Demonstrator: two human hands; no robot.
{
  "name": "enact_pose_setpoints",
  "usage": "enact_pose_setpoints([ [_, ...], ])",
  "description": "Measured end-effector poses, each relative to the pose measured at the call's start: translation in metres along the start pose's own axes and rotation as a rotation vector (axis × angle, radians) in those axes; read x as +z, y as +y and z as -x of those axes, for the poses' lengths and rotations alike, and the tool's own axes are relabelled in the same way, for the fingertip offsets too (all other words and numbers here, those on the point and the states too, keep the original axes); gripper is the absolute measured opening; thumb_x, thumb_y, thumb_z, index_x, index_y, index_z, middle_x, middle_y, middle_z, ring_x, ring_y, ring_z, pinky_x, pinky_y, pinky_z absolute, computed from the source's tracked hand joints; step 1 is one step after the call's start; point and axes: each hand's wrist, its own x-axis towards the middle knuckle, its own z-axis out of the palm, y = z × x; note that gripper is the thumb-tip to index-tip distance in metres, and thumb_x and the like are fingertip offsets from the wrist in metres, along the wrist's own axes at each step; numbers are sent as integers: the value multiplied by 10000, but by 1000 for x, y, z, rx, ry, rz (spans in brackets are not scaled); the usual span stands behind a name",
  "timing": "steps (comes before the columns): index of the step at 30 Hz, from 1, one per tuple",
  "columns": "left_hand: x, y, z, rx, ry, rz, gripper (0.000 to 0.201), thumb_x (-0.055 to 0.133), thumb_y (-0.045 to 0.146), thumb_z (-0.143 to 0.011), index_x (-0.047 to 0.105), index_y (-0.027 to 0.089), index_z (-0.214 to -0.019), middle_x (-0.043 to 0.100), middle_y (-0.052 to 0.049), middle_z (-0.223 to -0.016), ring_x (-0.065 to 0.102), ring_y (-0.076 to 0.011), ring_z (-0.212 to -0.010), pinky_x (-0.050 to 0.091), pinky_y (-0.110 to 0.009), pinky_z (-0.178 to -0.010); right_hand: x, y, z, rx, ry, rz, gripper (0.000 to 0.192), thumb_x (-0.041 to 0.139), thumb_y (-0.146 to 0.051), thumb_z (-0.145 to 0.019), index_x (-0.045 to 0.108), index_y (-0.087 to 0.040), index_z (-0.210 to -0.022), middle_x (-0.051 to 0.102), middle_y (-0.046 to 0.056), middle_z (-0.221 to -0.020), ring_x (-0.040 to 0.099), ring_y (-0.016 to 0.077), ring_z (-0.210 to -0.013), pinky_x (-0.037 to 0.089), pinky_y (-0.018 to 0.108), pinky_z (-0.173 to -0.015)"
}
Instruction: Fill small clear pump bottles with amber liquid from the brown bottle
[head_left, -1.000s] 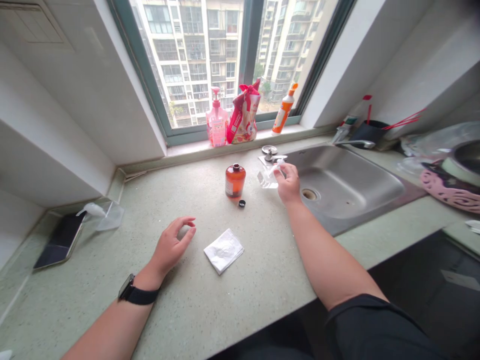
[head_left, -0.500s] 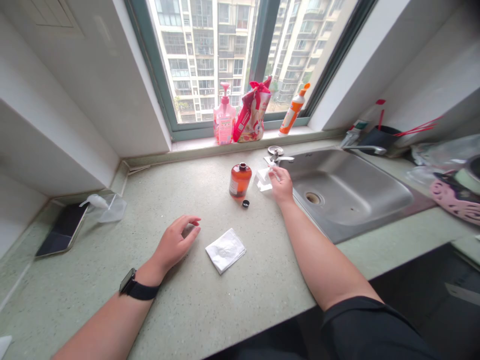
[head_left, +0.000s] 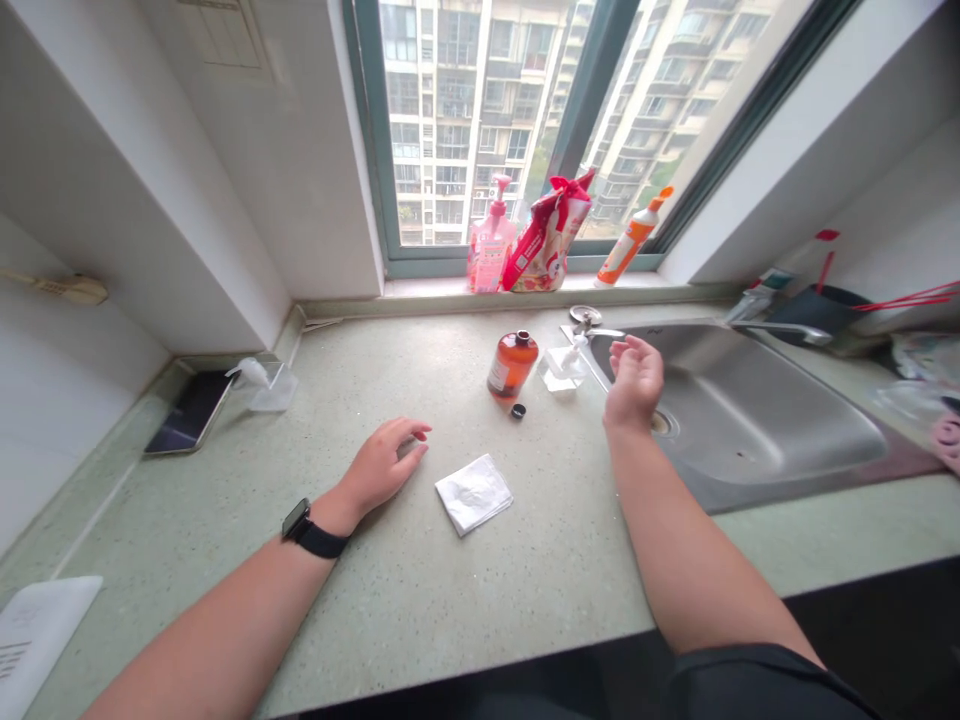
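Observation:
My right hand hovers empty over the sink's left edge, fingers loosely apart. Just left of it a small clear plastic packet lies on the green counter. An amber bottle stands open beside the packet, its black cap on the counter in front. My left hand, with a black watch on the wrist, rests on the counter with curled fingers and holds nothing. A folded white tissue lies between my two arms.
A steel sink with a tap sits at the right. On the window sill stand a pink pump bottle, a red bag and an orange-capped bottle. A phone and a clear plastic piece lie far left.
My right hand has let go of the clear packet, which now lies by the bottle, and has lifted away to the right. The view has swung left. My left hand stays put.

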Motion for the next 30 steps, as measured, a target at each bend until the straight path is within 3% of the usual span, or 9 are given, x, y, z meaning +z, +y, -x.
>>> enact_pose_setpoints([
  [4,1,2,2,4,-3,0,248,579,241,-1006,702,232,-1220,782,-64,-1110,727,-261,-1072,557,-458,-1023,1,-55,27,-214,-136,-32,325,579,-509,-1052,734,-239,-1144,756,39,-938,750,226,-922,591,459,-970],
  [7,2,3,3,25,25,5,260,602,215,-993,701,227,-1233,786,-65,-1108,729,-256,-1068,553,-451,-1035,11,-86,60,-465,-497,17,245,563,-392,-1077,765,-253,-1080,791,55,-931,755,235,-889,598,414,-857],
  [10,-1,2,3,18,103,-19,256,645,221,-981,708,237,-1229,784,-51,-1078,733,-250,-1052,549,-435,-1038,23,-96,92,-665,-937,41,189,594,-324,-1067,768,-257,-1097,812,70,-963,757,239,-895,598,397,-824],
  [14,-18,-6,0,-65,299,-31,258,680,281,-990,704,253,-1246,741,-4,-909,728,-211,-900,566,-371,-931,34,-87,115,-660,-1230,121,231,539,-314,-1098,762,-256,-1100,818,64,-980,764,228,-887,595,381,-793],
  [18,-48,-29,-6,-119,625,-19,221,689,340,-1001,674,236,-1195,698,-3,-904,689,-186,-862,569,-345,-903,32,-76,111,-614,-1251,159,231,538,-329,-1103,761,-267,-1109,819,65,-1002,773,237,-935,598,384,-820],
  [20,-68,-47,-7,-117,844,-71,287,741,342,-967,640,220,-1206,694,-44,-1047,685,-210,-995,552,-395,-1014,30,-72,106,-602,-1229,167,223,548,-339,-1101,761,-274,-1108,818,62,-1001,773,241,-932,601,390,-826],
  [23,-95,-78,-5,-193,1178,-174,600,851,326,-860,541,210,-1360,594,-135,-1352,587,-287,-1308,426,-492,-1219,29,-69,101,-590,-1195,164,204,563,-345,-1094,751,-281,-1145,826,65,-1033,782,255,-954,609,403,-835],
  [27,-111,-113,0,-418,1185,-179,1050,948,319,-734,333,210,-1578,455,-206,-1522,453,-360,-1488,317,-547,-1297,30,-69,102,-594,-1212,176,207,549,-344,-1100,732,-280,-1173,829,70,-1060,787,257,-967,618,415,-843],
  [30,-109,-129,1,-560,1082,-144,1154,989,305,-657,316,202,-1588,495,-201,-1463,494,-379,-1459,359,-565,-1269,30,-69,104,-592,-1230,196,207,540,-341,-1103,721,-283,-1185,826,66,-1036,785,251,-948,620,417,-836],
])
